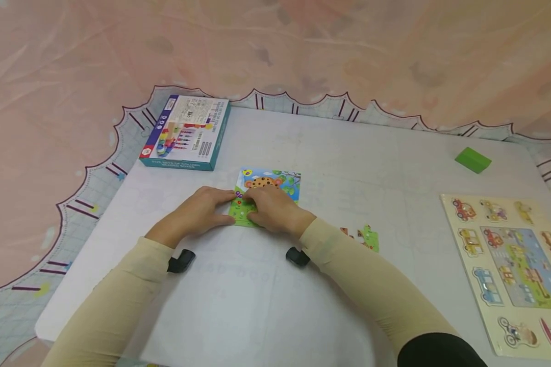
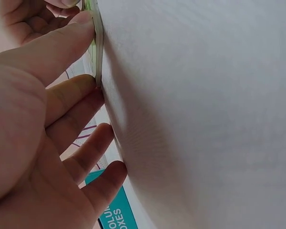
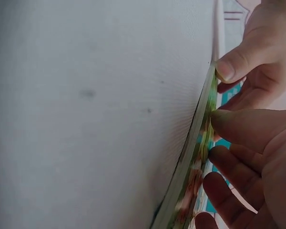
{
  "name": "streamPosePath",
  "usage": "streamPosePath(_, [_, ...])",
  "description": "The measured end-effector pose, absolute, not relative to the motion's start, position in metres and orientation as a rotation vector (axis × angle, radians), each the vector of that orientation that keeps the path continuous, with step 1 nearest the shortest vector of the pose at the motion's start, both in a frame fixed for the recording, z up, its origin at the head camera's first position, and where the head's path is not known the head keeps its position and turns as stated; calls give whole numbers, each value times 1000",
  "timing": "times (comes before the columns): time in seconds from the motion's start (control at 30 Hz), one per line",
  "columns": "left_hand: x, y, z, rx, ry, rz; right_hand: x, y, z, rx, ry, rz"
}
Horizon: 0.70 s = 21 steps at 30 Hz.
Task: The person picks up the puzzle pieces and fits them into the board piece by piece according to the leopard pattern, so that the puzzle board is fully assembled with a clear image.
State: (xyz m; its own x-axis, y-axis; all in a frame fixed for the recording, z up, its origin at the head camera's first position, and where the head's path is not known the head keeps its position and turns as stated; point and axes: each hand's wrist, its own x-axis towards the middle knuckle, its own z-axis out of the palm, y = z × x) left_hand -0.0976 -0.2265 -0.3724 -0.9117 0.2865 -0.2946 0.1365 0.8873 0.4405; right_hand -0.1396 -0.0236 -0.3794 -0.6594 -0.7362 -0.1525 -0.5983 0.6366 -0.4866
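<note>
A small jigsaw puzzle [image 1: 292, 186] with a spotted animal, blue sky and green grass lies flat on the white table. My left hand [image 1: 199, 213] touches its left side, thumb and fingers extended along the board's edge [image 2: 99, 52]. From above, my right hand [image 1: 277, 210] rests its thumb and fingertips on the picture, covering its middle. The right wrist view shows the thumb [image 3: 229, 121] and fingers [image 3: 224, 160] apart on the puzzle's face; whether a loose piece lies under them is hidden. Loose puzzle pieces [image 1: 370, 238] lie right of the puzzle, partly behind my right sleeve.
A teal-edged box [image 1: 188, 130] stands at the back left of the table [image 1: 239, 306]. At the back right sits a green block [image 1: 473, 160]. A wooden picture board [image 1: 468, 318] with vehicle shapes lies along the right side. Patterned cloth [image 1: 303, 56] surrounds the table.
</note>
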Motion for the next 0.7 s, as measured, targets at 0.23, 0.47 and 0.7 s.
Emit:
streamPosePath(0.23, [-99, -227, -370, 337, 2705, 583, -138, -11, -376, -1112, 2485, -659])
streamPosePath(0.47, [-99, -228, -372, 355, 2709, 583, -136, 6, -368, -1063, 2493, -666])
streamPosePath(0.7, [-98, -227, -374, 361, 2707, 582, -133, 33, -357, -984, 2520, -690])
